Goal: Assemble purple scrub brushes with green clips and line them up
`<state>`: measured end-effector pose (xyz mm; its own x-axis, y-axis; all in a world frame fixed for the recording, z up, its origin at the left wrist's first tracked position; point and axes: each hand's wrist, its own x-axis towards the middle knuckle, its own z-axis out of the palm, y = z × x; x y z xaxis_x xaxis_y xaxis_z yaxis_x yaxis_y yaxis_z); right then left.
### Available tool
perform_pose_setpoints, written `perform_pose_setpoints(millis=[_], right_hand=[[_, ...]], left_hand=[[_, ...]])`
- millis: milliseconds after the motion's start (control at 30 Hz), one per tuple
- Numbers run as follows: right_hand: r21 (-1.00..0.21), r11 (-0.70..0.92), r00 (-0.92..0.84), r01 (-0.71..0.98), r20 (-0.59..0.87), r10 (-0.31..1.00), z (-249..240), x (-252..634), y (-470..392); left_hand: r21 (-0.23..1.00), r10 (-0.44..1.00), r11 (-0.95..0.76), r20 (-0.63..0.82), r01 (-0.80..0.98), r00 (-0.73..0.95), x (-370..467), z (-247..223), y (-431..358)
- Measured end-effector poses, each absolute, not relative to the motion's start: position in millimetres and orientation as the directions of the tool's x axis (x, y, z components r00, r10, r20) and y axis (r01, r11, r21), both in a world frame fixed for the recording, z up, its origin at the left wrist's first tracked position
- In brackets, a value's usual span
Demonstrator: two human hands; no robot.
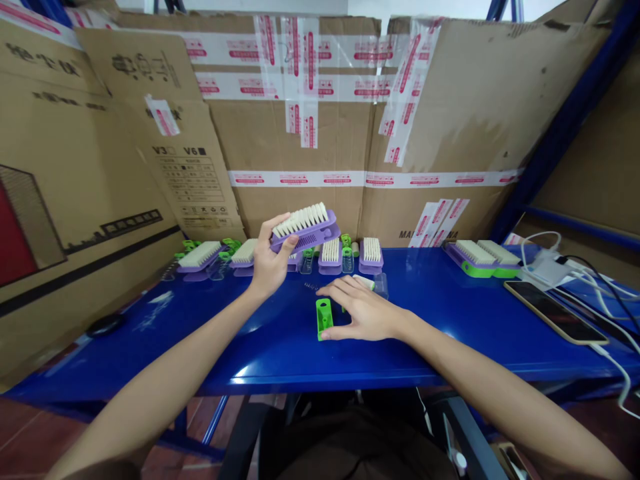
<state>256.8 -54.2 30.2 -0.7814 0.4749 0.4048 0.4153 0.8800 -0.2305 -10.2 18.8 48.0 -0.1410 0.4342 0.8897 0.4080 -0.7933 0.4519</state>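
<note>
A purple scrub brush point(305, 227) is raised above the table in my left hand point(270, 263), whose fingers and thumb are closed around one end. Its cream bristles face up. Lower and to the right, my right hand point(367, 310) is open, fingers spread over the table. Its thumb lies at the lower edge of a green plastic shell point(325, 319); I cannot tell whether it touches. A small spring point(311, 287) lies just beyond the fingertips. Behind that hand sit a white-and-green piece point(364, 281) and a clear plastic piece point(381, 285), both partly hidden.
Along the back of the blue table point(200, 347) stand several purple brushes point(371, 253) with clear and green parts between them. Two brushes with green parts point(487, 257) stand at the right, near a phone point(555, 312) and white cables. Cardboard point(300, 147) walls the back.
</note>
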Motion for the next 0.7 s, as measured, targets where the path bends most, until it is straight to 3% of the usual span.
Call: perform_pose_setpoints(millis=[533, 700], right_hand=[[-0.183, 0.88, -0.753, 0.437, 0.461, 0.47, 32.1, 257.5, -53.4], [-0.245, 0.819, -0.604, 0.518, 0.574, 0.554, 31.1, 260.5, -45.0]], left_hand=[[0.443, 0.452, -0.8, 0.888, 0.405, -0.078, -10.1, 46.1, 18.9], [0.386, 0.436, -0.801, 0.9, 0.458, 0.005, -12.6, 41.8, 21.7]])
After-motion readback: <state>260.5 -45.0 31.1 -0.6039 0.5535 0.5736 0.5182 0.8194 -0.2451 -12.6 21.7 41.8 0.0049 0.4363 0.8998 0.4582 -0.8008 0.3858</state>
